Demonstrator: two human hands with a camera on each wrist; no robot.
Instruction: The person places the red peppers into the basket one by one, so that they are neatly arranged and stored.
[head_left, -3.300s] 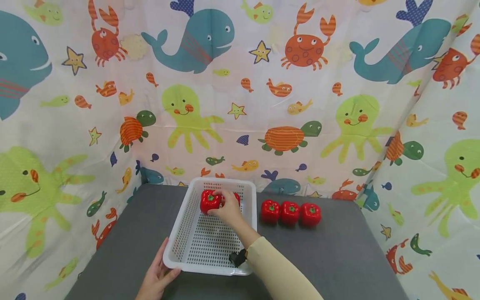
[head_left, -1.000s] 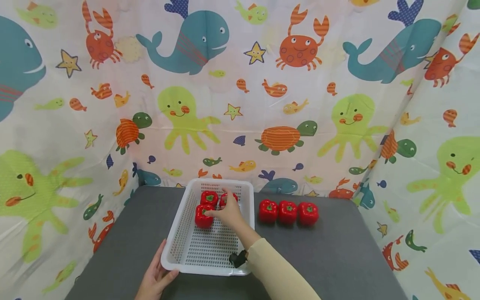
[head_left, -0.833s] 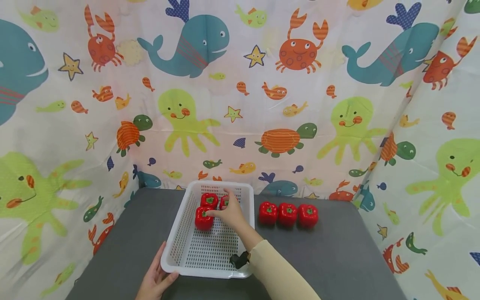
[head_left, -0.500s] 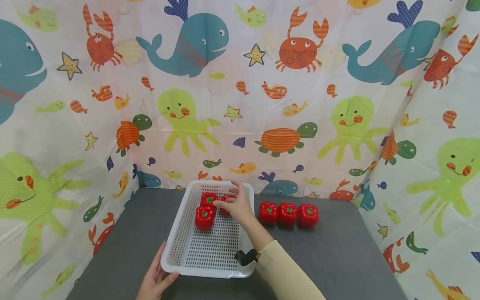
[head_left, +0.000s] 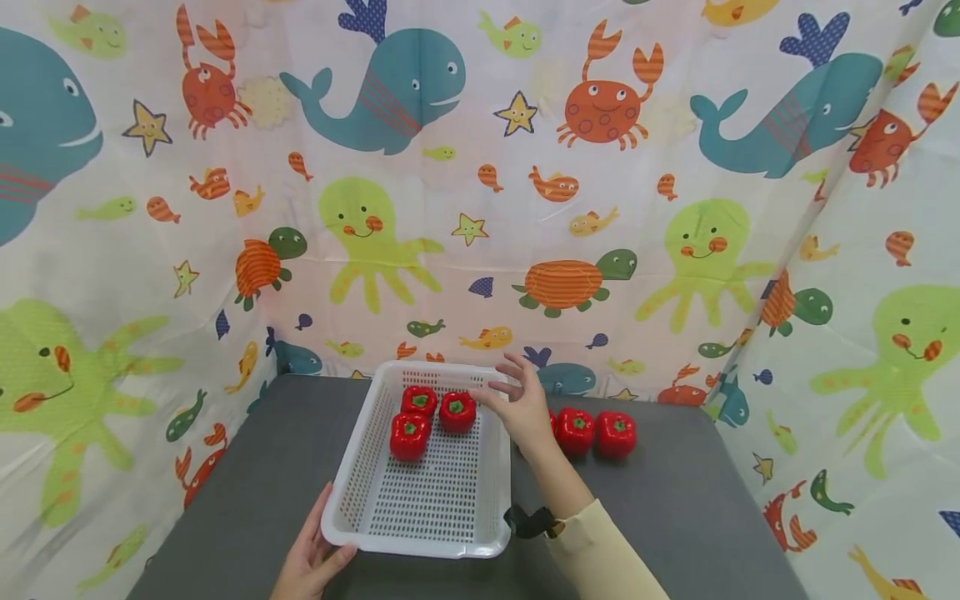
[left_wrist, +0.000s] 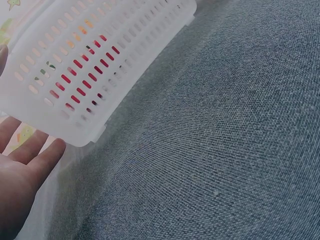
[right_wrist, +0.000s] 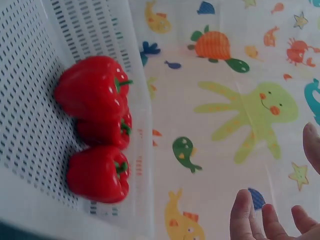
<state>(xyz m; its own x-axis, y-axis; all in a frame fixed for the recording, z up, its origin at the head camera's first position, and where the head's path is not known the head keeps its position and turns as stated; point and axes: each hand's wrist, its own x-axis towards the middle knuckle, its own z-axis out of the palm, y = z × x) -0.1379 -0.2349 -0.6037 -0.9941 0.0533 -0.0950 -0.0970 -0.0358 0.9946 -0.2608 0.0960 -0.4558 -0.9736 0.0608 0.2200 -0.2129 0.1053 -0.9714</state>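
Observation:
A white perforated basket (head_left: 423, 542) stands on the dark table, with three red bell peppers in it: one at the back left (head_left: 418, 402), one in front of it (head_left: 409, 438) and one to the right (head_left: 457, 413). At the front left corner my left hand (head_left: 309, 550) holds the basket, thumb at the front and fingers along the side. My right hand (head_left: 525, 412) is over the basket's right rim, fingers spread and holding nothing. In the right wrist view its fingertips (right_wrist: 242, 202) are apart from the peppers.
Right of the basket, red bell peppers stand in a row: a middle one (head_left: 575, 432), a right one (head_left: 616, 434) and a left one (head_left: 552, 422) mostly hidden by my right hand. A sea-animal curtain (head_left: 465, 325) encloses the grey table (head_left: 675, 500).
My right hand set a bell pepper down in the front of the basket, let go, and moved right past the right-hand pepper to the rim. My left hand stays at the corner.

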